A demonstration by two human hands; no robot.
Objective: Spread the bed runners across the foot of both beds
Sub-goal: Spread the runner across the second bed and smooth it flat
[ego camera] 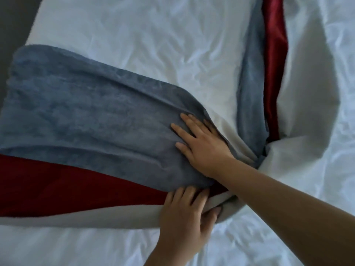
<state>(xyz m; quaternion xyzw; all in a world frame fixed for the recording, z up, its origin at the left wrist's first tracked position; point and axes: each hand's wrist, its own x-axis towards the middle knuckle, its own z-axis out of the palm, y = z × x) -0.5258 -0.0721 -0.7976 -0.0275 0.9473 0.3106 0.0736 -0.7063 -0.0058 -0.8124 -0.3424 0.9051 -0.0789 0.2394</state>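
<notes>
A bed runner (86,116) with a blue-grey plush band, a red satin band (57,181) and a pale grey edge (96,217) lies on the white bed (153,45). Its left part is spread flat toward the bed's left edge. At the centre right it bunches and turns, and the rest of the runner (251,83) runs up the bed as a narrow folded strip. My right hand (203,148) lies flat on the blue plush near the bunched bend, fingers apart. My left hand (184,214) grips the grey edge just below, with the thumb tucked under the fold.
The white sheet is wrinkled all around, with a raised fold at the right (307,150). A dark floor (11,25) shows past the bed's left edge at the top left.
</notes>
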